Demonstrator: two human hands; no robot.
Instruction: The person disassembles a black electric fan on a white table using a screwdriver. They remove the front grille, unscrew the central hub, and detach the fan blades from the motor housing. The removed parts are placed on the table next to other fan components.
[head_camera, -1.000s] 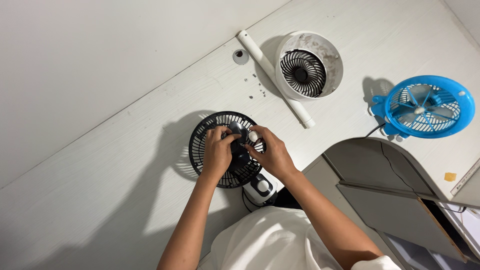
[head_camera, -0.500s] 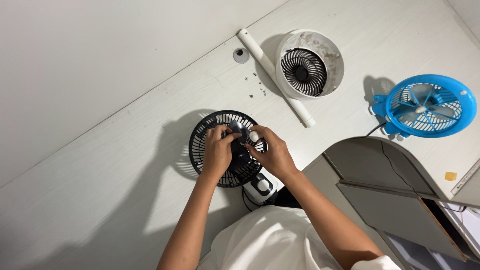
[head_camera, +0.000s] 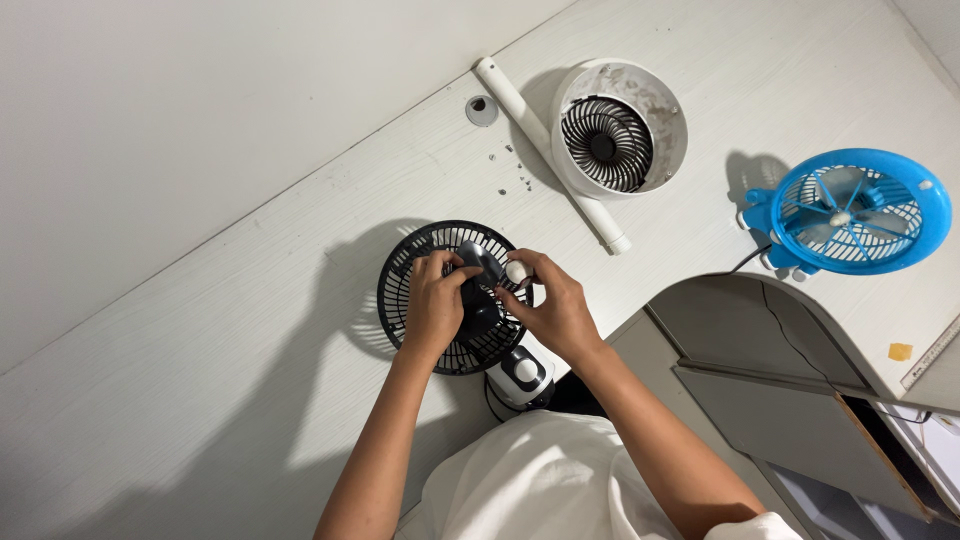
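Working at the back of the black fan (head_camera: 452, 297), which lies face down on the desk (head_camera: 250, 330) in front of me, I clamp my left hand (head_camera: 433, 305) on its dark motor housing (head_camera: 478, 285) while my right hand (head_camera: 553, 310) pinches the small white knob (head_camera: 517, 271) at the housing's top. I judge the knob step is in hand; next it needs a steady grip and a clean pull or turn. Counted: three fans, black, white (head_camera: 618, 128) and blue (head_camera: 860, 212); one white tube (head_camera: 550, 150); several loose screws (head_camera: 515, 175).
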